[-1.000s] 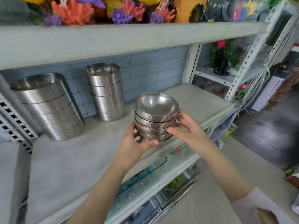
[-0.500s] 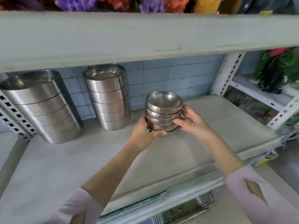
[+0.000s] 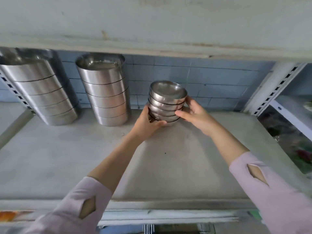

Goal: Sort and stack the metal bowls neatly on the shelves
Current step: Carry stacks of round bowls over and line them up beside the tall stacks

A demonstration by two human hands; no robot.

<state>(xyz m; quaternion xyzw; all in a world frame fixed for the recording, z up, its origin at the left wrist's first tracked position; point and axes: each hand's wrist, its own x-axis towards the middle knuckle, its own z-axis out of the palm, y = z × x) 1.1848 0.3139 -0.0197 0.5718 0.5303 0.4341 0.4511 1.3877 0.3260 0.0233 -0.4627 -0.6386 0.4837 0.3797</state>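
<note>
A stack of several small round metal bowls (image 3: 166, 103) is deep on the grey shelf (image 3: 168, 166), near the blue tiled back wall. My left hand (image 3: 148, 123) grips the stack low on its left side, thumb under the bottom bowl. My right hand (image 3: 194, 114) holds the right side with fingers curled round the bowls. Whether the stack rests on the shelf or hangs just above it, I cannot tell. Two taller stacks of larger straight-walled metal bowls stand to the left: one (image 3: 106, 92) beside the small stack, another (image 3: 42, 92) at the far left.
The shelf above (image 3: 152, 24) hangs low over the stacks. A white perforated upright (image 3: 273, 92) closes the shelf at the right, another (image 3: 15, 92) at the left. Bare shelf surface lies right of the small stack and in front of all stacks.
Both hands have carried the small bowl stack from the shelf's front edge inward to the back, beside the middle stack. My head has moved closer and now looks under the upper shelf.
</note>
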